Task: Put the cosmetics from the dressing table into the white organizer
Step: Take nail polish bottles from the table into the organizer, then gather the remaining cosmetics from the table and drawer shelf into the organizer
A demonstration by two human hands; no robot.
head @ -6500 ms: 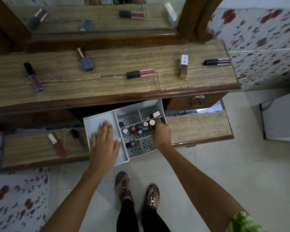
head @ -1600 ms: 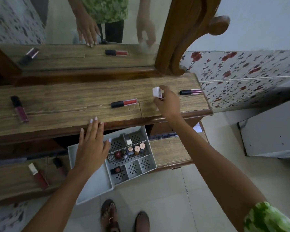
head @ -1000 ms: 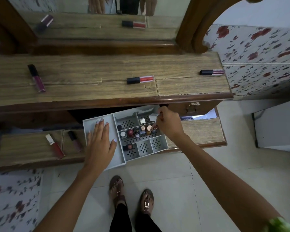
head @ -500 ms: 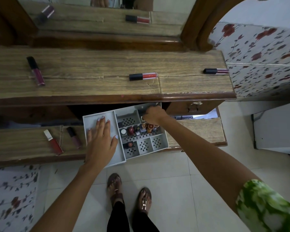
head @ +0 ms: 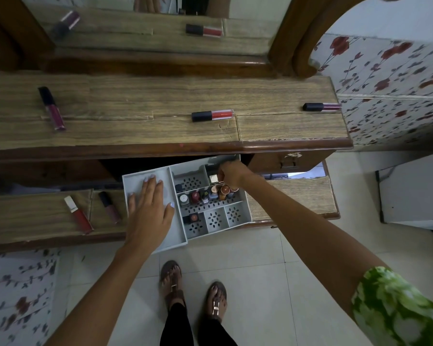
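Head view: left hand spread flat in the white organizer, bracing it. Right hand curled over the back compartment by a small box; what it pinches, I cannot tell. Risk: knuckles could topple the upright lipsticks. The red tube waits on the dressing table.

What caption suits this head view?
Right hand reaches into the white organizer; left hand steadies it.
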